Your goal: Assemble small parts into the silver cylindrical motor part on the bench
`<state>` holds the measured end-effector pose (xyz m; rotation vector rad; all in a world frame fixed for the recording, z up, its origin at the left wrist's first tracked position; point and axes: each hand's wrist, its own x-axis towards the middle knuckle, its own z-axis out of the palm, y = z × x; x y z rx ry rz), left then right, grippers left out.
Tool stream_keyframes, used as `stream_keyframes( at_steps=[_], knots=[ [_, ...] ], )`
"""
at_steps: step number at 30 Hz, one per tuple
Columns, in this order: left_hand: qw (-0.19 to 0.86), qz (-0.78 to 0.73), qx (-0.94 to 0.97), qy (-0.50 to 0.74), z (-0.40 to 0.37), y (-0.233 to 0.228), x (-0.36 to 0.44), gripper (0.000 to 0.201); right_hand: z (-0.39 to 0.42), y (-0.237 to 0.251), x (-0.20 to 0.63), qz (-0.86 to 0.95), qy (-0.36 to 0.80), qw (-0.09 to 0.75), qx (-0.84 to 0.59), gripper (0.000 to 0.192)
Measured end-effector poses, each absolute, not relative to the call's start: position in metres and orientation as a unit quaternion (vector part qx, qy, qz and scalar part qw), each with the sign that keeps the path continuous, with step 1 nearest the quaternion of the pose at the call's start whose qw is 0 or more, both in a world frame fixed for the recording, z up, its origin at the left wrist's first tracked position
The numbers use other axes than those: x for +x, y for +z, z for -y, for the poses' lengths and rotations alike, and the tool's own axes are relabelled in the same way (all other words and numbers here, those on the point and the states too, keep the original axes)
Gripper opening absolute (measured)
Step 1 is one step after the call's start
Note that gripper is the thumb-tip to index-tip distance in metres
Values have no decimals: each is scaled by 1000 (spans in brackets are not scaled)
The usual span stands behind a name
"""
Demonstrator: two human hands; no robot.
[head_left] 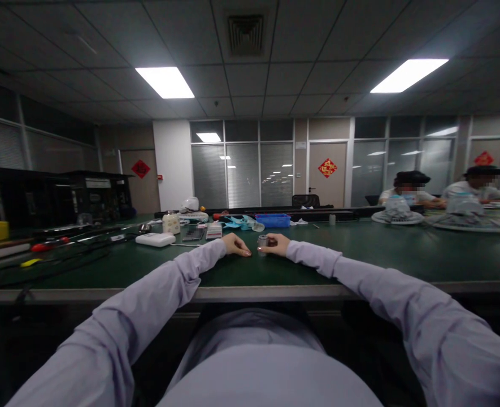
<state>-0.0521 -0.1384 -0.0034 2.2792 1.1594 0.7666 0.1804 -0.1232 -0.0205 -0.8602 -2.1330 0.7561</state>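
Note:
On the green tabletop (233, 274), my right hand (278, 244) is closed around a small grey, partly see-through cylindrical container (262, 245), which stands upright on the surface. To the left of it, a short gap away, my left hand (236, 245) rests low over the table. Its fingers are curled and pressed together, with the fingertips pointing toward the container. Whatever may be between those fingertips is too small or hidden to make out. Beyond both hands lie a light-blue crumpled piece (243, 221) and a blue plastic bin (272, 220).
At left are a white rounded device (155, 239), a cream jar (170, 223), black cables and a red-handled tool (50, 245). Open computer cases (99, 195) stand far left. White fan-like units (397, 213) sit at right, near two people. A small cylinder (331, 219) stands behind the bin.

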Motion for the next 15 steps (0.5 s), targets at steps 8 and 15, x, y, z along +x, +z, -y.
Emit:
stream_keyframes(
  at_steps=[8,15],
  knots=[
    [175,-418,798,397,135,25,-4,26,120,-23,181,826,289,349,-334,24],
    [198,-382,819,380,141,26,24,24,121,-21,183,827,269,365,-331,27]
  ],
)
